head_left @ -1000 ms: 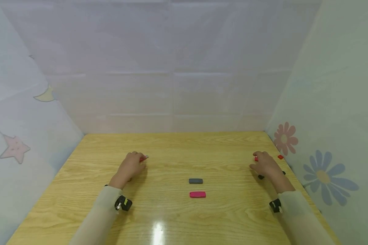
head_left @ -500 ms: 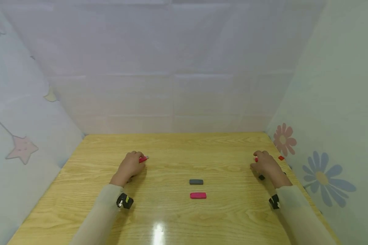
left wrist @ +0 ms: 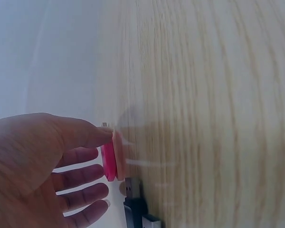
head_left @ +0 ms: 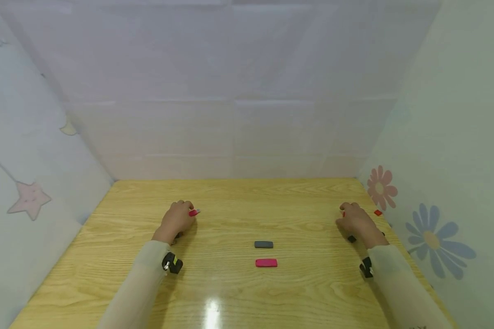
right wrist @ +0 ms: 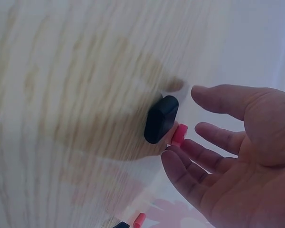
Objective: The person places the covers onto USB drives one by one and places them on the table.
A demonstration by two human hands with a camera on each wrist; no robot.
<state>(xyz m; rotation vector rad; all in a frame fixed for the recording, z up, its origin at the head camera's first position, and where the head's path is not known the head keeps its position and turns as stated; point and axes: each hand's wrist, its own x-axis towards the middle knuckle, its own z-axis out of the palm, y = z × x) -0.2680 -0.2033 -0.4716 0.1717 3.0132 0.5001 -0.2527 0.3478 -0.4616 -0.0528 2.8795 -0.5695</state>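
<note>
My left hand is bent over a pink USB stick at the table's left. In the left wrist view, the thumb tip overlaps the stick's top end and the loosely bent fingers lie beside it; whether they touch is unclear. Dark USB sticks with bare metal plugs lie nearby. On the right, my right hand hovers with parted, relaxed fingers and holds nothing. Near its fingertips are a small black cap-like piece and a small red one, the latter partly hidden.
Mid-table lie a dark grey stick-shaped piece and a pink one. Another red piece is close to the right edge, beside a further black piece. Light sheets enclose the wooden table at the back and sides.
My left hand has edged slightly forward, and more of the pink stick's front shows beyond it. The right hand has barely moved. The head view has shifted a little.
</note>
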